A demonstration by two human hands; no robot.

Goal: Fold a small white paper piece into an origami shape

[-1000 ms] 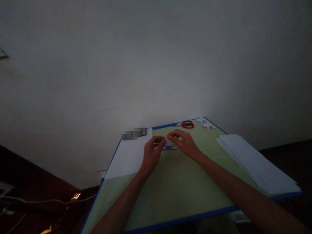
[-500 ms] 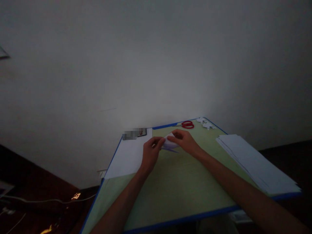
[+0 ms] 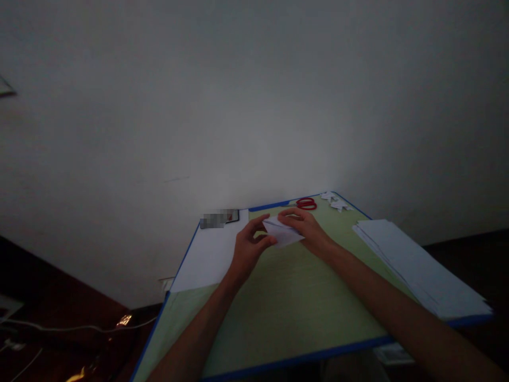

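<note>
A small folded piece of white paper (image 3: 283, 232) is held between both hands just above the green table (image 3: 278, 313), near its far middle. My left hand (image 3: 248, 249) pinches its left side with thumb and fingers. My right hand (image 3: 308, 231) grips its right side, fingers curled over the top edge. The paper shows a flat, pointed face toward me.
A white sheet (image 3: 210, 254) lies at the table's left. A stack of white paper (image 3: 417, 268) sits on the right. Red scissors (image 3: 306, 203) and small folded paper pieces (image 3: 336, 200) lie at the far edge. A dark card (image 3: 220, 217) rests at the far left. Cables lie on the floor.
The folded paper has been lifted off the table and turned so a broader face shows. Both hands shifted slightly with it.
</note>
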